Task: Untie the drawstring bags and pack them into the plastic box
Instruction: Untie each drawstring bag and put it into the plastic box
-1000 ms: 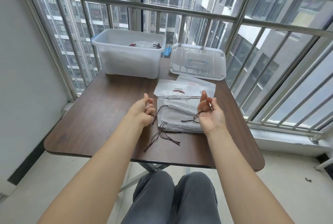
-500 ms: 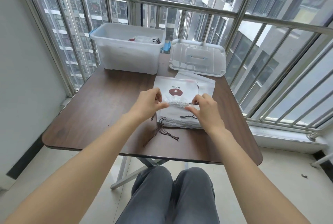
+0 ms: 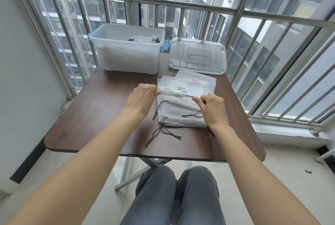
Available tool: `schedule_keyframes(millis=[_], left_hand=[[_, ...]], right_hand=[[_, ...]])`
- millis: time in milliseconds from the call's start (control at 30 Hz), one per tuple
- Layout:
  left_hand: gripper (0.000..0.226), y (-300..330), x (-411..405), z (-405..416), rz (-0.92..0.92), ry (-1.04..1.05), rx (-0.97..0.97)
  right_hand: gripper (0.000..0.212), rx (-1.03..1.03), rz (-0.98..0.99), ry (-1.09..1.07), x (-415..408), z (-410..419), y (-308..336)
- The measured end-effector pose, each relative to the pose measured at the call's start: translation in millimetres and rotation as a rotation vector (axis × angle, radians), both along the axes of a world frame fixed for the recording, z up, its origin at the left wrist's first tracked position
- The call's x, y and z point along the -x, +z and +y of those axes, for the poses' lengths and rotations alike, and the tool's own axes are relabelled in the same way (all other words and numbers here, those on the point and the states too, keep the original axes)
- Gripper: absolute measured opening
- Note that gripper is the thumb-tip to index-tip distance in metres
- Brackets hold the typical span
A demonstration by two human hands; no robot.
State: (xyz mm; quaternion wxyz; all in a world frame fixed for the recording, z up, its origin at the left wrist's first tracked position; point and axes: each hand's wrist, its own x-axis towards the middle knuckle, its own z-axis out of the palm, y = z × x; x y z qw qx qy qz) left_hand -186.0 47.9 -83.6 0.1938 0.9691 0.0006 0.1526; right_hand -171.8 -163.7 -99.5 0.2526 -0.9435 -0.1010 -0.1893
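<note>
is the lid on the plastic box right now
No, the lid lies flat on the table to the right of the open plastic box.

Top bag (image 3: 178,94): white, thin fabric, mouth cinched into a small bunch at the middle, dark brown cord (image 3: 168,93) stretched taut to either side; lies on top of the stack.
Bag stack (image 3: 183,116): white drawstring bags piled flat on the surface, just in front of the lid, brown printed lettering on the far ones, frayed near edge.
Loose cords (image 3: 161,130): brown, knotted ends, trailing off the stack's near left corner onto the surface.
Plastic box (image 3: 126,50): translucent white, blue handle at the left end, upright and open at the far left of the surface; holds white bags with dark cords.
</note>
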Motion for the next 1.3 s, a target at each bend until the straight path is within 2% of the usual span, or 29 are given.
schedule_keyframes(millis=[167, 367, 500, 633, 767, 867, 1000, 1167, 1300], left_hand=[[0.034, 7.0, 6.1, 2.4, -0.044, -0.007, -0.077], [0.033, 2.6, 5.6, 3.1, -0.029, -0.004, 0.011], [0.036, -0.9, 1.4, 7.0, 0.131, -0.088, 0.246], [0.027, 7.3, 5.7, 4.0, 0.405, -0.264, 0.670], [0.024, 8.4, 9.5, -7.5, 0.535, -0.298, 0.947], [0.029, 7.6, 7.9, -13.2, 0.541, -0.364, 1.206], [0.035, 13.0, 4.7, -22.7, 0.489, -0.419, 1.430], [0.037, 13.8, 4.8, -29.0, 0.411, -0.379, 1.550], [0.028, 11.8, 9.7, -31.2, 0.433, -0.390, 1.603]], right_hand=[[0.045, -0.040, 0.011, -0.039, 1.6, -0.7, 6.1], [0.052, -0.202, 0.110, -0.063, 3.8, 6.0, 3.1], [0.039, -0.405, 0.233, 0.002, 9.3, 6.0, 7.4], [0.041, -0.442, 0.337, 0.045, 12.8, 8.3, 13.6], [0.041, -0.778, 0.474, 0.199, 14.7, 16.1, 23.7], [0.032, -1.019, 0.606, 0.353, 14.6, 19.0, 26.2], [0.026, -1.211, 0.748, 0.474, 18.3, 24.3, 27.3], [0.025, -1.262, 0.815, 0.541, 20.2, 36.0, 25.2], [0.026, -1.201, 0.877, 0.592, 24.6, 42.5, 26.3]])
